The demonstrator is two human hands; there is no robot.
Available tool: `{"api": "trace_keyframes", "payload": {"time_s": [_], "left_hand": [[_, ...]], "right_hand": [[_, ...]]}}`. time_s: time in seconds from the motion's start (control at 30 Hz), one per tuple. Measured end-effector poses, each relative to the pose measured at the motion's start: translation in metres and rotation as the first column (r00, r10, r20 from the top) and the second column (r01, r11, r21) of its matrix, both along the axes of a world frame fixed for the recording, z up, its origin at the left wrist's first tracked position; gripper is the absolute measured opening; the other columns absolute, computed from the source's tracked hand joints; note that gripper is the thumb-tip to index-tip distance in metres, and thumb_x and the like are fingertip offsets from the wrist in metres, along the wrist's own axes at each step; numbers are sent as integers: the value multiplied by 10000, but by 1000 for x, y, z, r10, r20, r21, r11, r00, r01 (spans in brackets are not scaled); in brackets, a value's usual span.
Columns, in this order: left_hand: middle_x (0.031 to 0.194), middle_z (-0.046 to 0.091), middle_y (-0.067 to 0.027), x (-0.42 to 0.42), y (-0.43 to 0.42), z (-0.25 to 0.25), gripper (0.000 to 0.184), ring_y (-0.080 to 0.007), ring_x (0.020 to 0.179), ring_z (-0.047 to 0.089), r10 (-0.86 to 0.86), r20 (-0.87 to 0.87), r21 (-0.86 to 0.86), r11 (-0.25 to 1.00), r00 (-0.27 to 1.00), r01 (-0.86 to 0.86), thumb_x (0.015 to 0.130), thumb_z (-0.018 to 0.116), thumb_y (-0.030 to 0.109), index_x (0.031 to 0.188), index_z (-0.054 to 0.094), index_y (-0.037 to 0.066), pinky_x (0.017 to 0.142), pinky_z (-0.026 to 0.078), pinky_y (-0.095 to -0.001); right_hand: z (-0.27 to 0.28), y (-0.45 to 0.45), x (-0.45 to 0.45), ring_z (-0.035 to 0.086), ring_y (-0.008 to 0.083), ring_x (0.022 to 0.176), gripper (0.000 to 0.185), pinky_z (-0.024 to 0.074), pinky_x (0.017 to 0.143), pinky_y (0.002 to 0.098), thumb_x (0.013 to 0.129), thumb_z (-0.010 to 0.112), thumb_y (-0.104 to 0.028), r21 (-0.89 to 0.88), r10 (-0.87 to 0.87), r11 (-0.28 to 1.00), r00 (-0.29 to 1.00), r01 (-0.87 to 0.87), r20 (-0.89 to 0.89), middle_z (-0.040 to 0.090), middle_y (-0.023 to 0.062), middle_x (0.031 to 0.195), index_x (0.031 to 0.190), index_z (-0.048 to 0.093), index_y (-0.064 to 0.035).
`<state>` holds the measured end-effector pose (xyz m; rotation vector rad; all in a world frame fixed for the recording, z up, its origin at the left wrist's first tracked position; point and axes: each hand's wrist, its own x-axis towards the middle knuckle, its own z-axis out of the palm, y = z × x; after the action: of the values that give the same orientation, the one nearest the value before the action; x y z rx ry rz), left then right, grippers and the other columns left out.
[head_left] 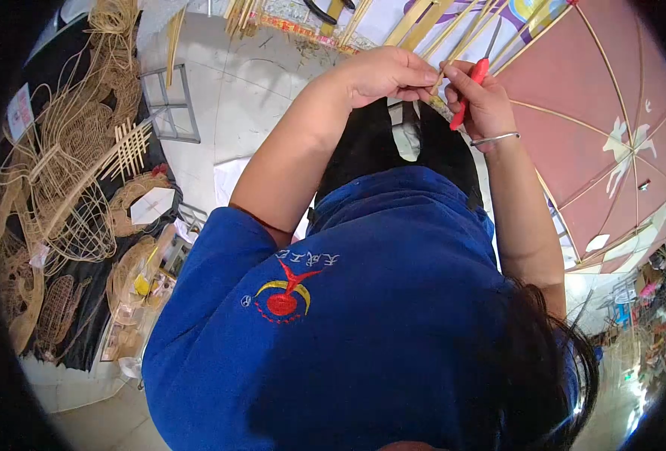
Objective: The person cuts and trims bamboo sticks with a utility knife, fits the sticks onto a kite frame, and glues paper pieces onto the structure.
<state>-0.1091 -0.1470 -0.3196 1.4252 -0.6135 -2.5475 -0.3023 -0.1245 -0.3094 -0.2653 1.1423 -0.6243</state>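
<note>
My left hand (393,74) is closed, its thumb and fingers pinching the end of a thin bamboo strip (437,81) above my lap. Against it, my right hand (486,105) also pinches this strip between thumb and forefinger. A red-handled knife (479,72) lies in my right hand, its narrow blade pointing away from me. The lower end of its handle sticks out below the fingers. A metal bangle (496,139) circles my right wrist. Just beyond both hands, several bamboo strips (416,26) lie on a patterned sheet.
A large pinkish umbrella-like canopy (573,128) with thin ribs stands close on the right. Woven rattan pieces (70,180) lie on black cloth at left. Near them is a small grey metal frame (171,105). Dark-handled pliers (322,11) lie at the top.
</note>
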Motion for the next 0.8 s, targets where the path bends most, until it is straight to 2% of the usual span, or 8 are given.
{"api": "trace_keyframes", "payload": {"time_s": [0.17,0.37,0.43,0.5,0.57,0.67,0.77,0.8], "left_hand": [[927,658,-12,3,-1,10,231,-78,836,609,15,1,-1,1000,1000,-15,901,629,238,1041,656,56,766,490,-205],[925,664,-27,2,2,6,271,-94,825,618,-30,72,-126,991,997,39,888,647,259,1014,663,19,757,499,-218],[916,675,-51,3,8,-12,276,-132,808,635,-114,312,-381,894,943,234,871,660,254,1006,665,14,747,504,-242],[898,682,-78,2,10,-17,263,-181,793,649,-91,551,-511,749,829,422,853,668,243,989,670,18,734,509,-277],[869,684,-108,-2,6,-7,234,-242,778,658,21,750,-531,615,661,583,833,672,226,963,675,31,719,514,-326],[840,676,-137,-14,10,-18,196,-310,778,648,409,687,-722,291,601,628,822,652,246,905,686,71,700,512,-389],[820,676,-133,-51,10,-17,228,-325,787,640,128,721,-648,475,681,595,825,629,302,856,686,83,696,503,-429],[825,676,-133,-62,9,-21,235,-327,792,640,75,749,-606,479,658,635,824,625,313,851,687,88,700,503,-432]], "right_hand": [[0,-4,-1,465,71,516,248,359,472,199,850,699,-225,17,11,1000,1000,-11,9,540,5,638,948,625,-10],[-9,-4,-3,486,69,533,235,377,485,204,846,702,-219,-6,40,999,997,-40,-59,567,5,650,938,647,-9],[-2,-5,-3,496,64,543,221,385,492,202,849,697,-208,-40,141,987,954,-157,-263,579,3,660,945,650,-15],[-1,-5,-11,507,58,557,170,401,503,205,856,684,-193,-62,200,966,878,-251,-436,595,-2,676,902,643,-35],[-14,0,-35,509,66,558,170,408,505,212,859,680,-195,-62,14,997,878,-50,-478,590,3,679,874,622,-35],[-24,8,-83,523,92,595,171,414,511,220,877,654,-181,-70,-194,980,827,185,-527,593,28,754,892,583,-27],[-17,20,-108,521,96,570,181,416,506,228,878,655,-185,-81,-311,946,802,315,-510,580,33,719,861,565,-29],[-14,25,-112,516,92,548,190,417,502,230,875,662,-191,-85,-343,934,801,348,-491,572,30,684,838,564,-32]]}}
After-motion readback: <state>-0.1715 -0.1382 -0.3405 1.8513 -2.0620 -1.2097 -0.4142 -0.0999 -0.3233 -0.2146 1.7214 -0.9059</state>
